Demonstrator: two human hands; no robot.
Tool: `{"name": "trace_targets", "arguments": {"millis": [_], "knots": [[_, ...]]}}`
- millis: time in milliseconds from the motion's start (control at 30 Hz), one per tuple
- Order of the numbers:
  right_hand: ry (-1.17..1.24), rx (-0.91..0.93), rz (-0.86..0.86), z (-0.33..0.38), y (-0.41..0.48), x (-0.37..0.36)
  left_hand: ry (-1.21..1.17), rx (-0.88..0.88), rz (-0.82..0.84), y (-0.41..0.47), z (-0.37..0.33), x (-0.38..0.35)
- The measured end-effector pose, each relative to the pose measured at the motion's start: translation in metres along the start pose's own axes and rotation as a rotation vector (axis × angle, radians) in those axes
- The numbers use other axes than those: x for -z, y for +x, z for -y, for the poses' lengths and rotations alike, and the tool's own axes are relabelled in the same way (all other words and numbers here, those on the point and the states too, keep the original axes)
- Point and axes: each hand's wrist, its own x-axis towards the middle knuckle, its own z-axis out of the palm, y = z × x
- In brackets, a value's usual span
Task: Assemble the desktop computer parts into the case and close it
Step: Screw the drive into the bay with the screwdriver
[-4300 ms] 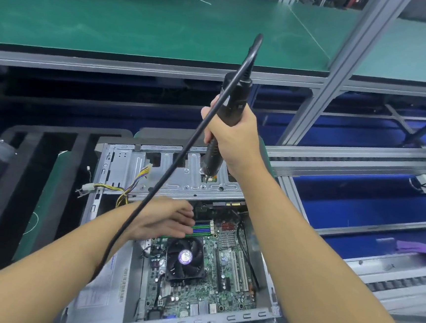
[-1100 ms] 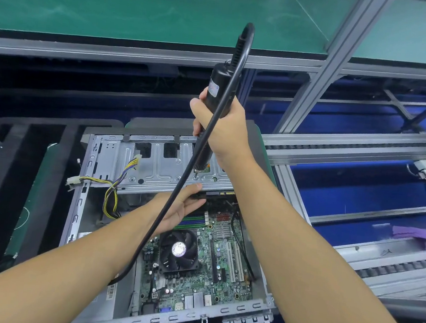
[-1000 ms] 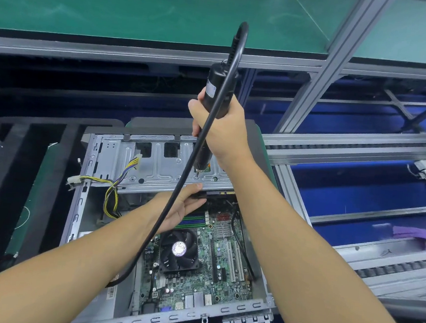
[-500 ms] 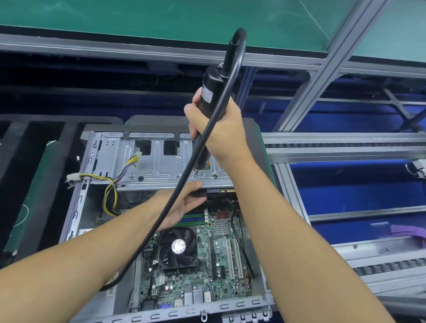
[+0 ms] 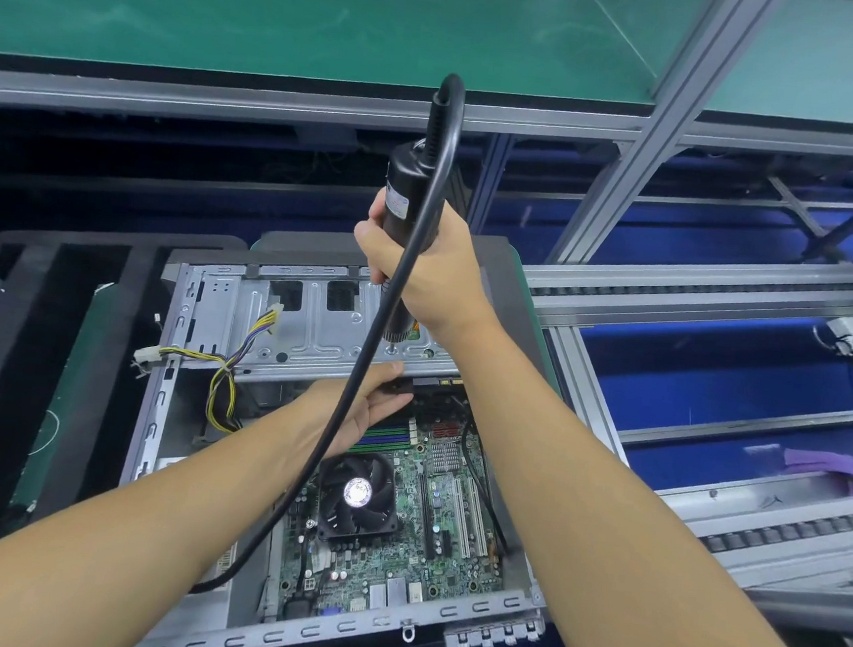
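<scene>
Left hand up off green memory slots, pinching silver stamped-metal drive bracket edge; right hand clamps black corded electric screwdriver, tip on bracket just above.

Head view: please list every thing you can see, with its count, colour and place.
computer case: 1, grey metal, centre, open
drive bracket: 1, silver, across the case's far end
motherboard: 1, green, inside the case
cooler fan: 1, black, on the motherboard
wire bundle: 1, yellow and black, over the bracket's left part
electric screwdriver: 1, black, upright, tip on the bracket
cord: 1, black, from the screwdriver's top down over the left forearm
cloth: 1, purple, far right
left hand: 1, at the bracket's near edge, grip unclear
right hand: 1, grips the screwdriver
</scene>
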Motion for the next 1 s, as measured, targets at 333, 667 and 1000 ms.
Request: {"name": "trace_targets", "arguments": {"millis": [333, 667, 1000], "knots": [[0.054, 0.035, 0.031, 0.013, -0.001, 0.001, -0.012, -0.008, 0.025, 0.005, 0.003, 0.005], [0.130, 0.123, 0.093, 0.039, 0.001, -0.007, 0.306, 0.172, 0.193, -0.018, -0.013, 0.018], [0.370, 0.196, 0.255, 0.060, -0.011, -0.098, 0.747, -0.035, 0.372, -0.096, -0.117, 0.099]]}}
